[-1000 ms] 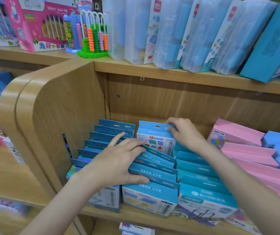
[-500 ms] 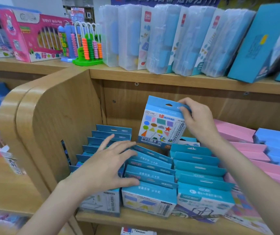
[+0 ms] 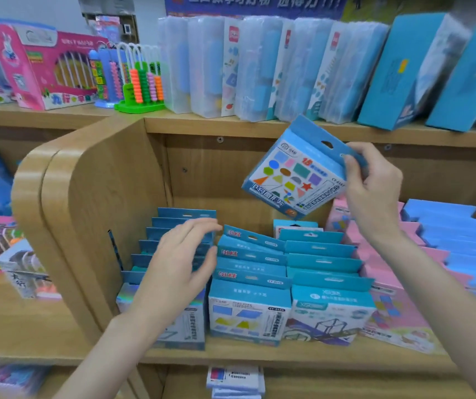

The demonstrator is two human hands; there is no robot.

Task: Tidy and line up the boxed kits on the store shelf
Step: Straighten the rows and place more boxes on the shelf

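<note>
R hand (image 3: 373, 182) fingers pinch blue cardboard shapes-kit box (image 3: 297, 171) at hang-tab, held tilted above mid blue box row (image 3: 252, 263); gap lies below-left of box. L hand (image 3: 177, 269), fingers spread, rests on left blue row (image 3: 170, 240), nearer the rows.

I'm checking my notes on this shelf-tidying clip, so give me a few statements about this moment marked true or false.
1. The right hand holds a blue shapes box lifted above the rows. True.
2. The lifted box is held level and upright. False: it is tilted.
3. The left hand grips a pink box. False: it is open, over the left blue rows.
4. Pink boxes stand right of the blue rows. True.
5. An abacus stands on the lower shelf. False: it is on the upper shelf.
</note>
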